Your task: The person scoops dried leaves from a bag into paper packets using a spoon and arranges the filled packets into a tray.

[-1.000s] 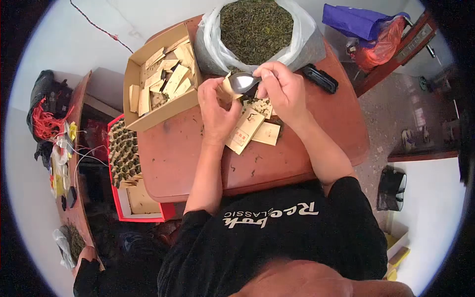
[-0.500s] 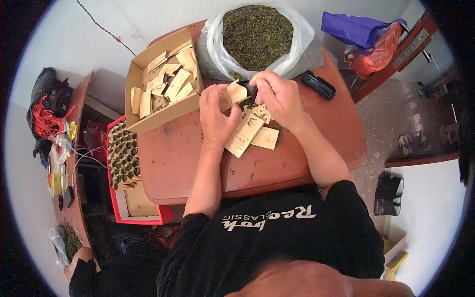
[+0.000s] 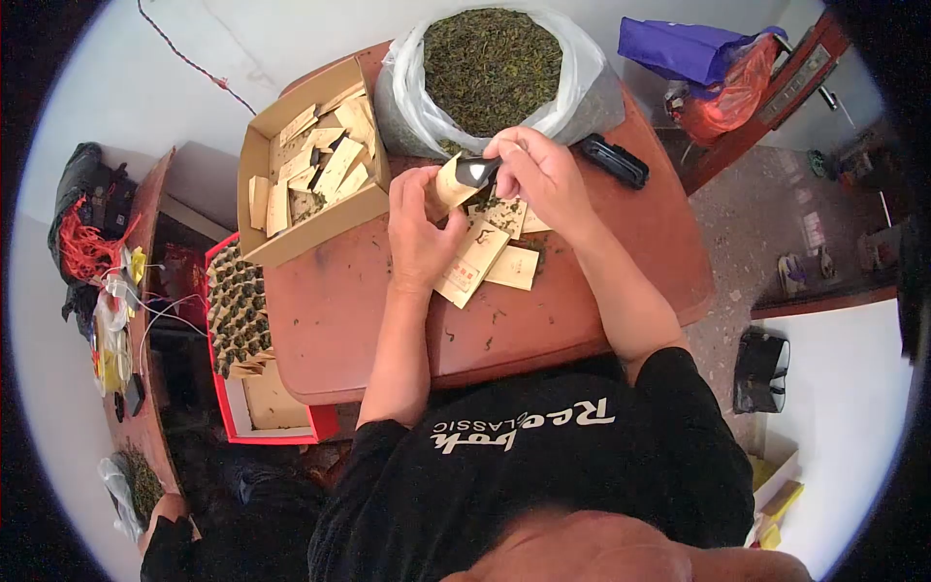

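Observation:
My left hand [image 3: 420, 233] is closed round a small tan paper packet [image 3: 446, 188], its open end facing right. Pinched in my right hand [image 3: 543, 181] is a metal spoon [image 3: 475, 172], its bowl at the packet's mouth. Just below my hands, several flat tan packets [image 3: 475, 260] lie on the reddish-brown table [image 3: 339, 330], with bits of dark leaf scattered on and near them. Behind my hands stands a large clear plastic bag [image 3: 402, 92] full of dark green dried leaves [image 3: 493, 73].
A cardboard box [image 3: 315, 233] of tan packets sits at the table's left. Lower left is a red box [image 3: 233, 407] with rows of filled packets. A black case [image 3: 616, 161] lies right of the bag. Another person's hand [image 3: 167, 509] shows at lower left.
The spoon bowl was over the packet, was then hidden at its mouth, and now shows there again. My left hand keeps its hold on the packet. The whole view has shifted slightly.

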`<state>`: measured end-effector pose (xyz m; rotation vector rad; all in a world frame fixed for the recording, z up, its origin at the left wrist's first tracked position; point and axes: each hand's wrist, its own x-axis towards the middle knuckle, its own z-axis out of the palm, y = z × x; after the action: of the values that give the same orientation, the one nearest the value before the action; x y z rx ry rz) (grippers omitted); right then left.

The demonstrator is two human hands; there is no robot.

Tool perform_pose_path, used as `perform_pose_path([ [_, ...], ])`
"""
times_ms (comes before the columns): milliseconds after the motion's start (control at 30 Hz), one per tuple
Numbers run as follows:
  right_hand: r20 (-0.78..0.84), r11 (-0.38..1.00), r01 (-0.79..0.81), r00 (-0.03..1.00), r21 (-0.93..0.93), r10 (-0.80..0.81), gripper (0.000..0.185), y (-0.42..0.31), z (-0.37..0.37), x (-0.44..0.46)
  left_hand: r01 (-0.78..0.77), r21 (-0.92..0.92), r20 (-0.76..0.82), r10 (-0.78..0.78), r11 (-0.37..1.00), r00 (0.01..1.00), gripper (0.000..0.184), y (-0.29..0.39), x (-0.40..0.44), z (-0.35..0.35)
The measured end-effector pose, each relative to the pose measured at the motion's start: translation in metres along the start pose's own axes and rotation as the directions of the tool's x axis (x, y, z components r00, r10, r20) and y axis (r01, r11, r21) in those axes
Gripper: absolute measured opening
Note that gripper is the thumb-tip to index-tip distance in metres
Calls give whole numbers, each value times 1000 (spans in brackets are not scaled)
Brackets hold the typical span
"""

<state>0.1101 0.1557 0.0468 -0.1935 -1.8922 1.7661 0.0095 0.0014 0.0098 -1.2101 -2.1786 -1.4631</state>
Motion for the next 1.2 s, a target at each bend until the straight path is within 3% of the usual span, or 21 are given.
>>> perform_pose_path([
  [100, 100, 938, 259, 965, -230, -242, 23, -5, -4, -1, 36, -31, 4, -36, 999, 999, 44, -7, 0, 1],
  [200, 182, 946, 266, 955, -185, -233, 23, -5, -7, 0, 27, -58, 38, -24, 998, 999, 43, -8, 0, 0],
  [300, 222, 990, 118, 970, -78, -98, 24, -6, -13, -1, 46, -122, 80, -37, 991, 996, 42, 4, 0, -2],
  [400, 168, 983, 151, 977, -106, -132, 25, -6, -12, -3, 62, -169, 69, -51, 984, 996, 42, 0, -1, 1],
  [500, 93, 980, 161, 984, -116, -150, 25, -9, -14, -3, -47, -72, 5, 47, 996, 999, 42, -10, 1, 2],
  [600, -32, 989, 103, 994, -108, -107, 27, -26, -21, 8, -4, -83, -19, 3, 997, 1000, 42, -10, 1, -2],
  [700, -169, 952, 110, 972, -285, -163, 28, -33, -35, 36, 123, -164, -6, -126, 979, 992, 41, -7, 2, -3],
  [800, -236, 855, 98, 939, -510, -249, 24, -27, -47, 77, 103, -198, 9, -104, 975, 995, 41, -7, 2, -5],
  [900, 9, 374, 222, 869, -900, -495, 31, 14, -69, 118, 41, -157, -14, -44, 987, 999, 41, -15, 2, -1],
  [933, -94, 367, 42, 933, -929, -347, 32, 21, -65, 125, 56, -168, -6, -58, 984, 998, 41, -15, 2, -1],
  [1067, -95, 541, 47, 968, -840, -233, 25, 58, -52, 120, 69, -151, 1, -69, 986, 998, 41, -20, 1, -1],
  [1200, -102, 708, 8, 988, -707, -113, 29, 45, -35, 101, 127, -179, 27, -124, 976, 992, 41, -18, 1, -3],
])
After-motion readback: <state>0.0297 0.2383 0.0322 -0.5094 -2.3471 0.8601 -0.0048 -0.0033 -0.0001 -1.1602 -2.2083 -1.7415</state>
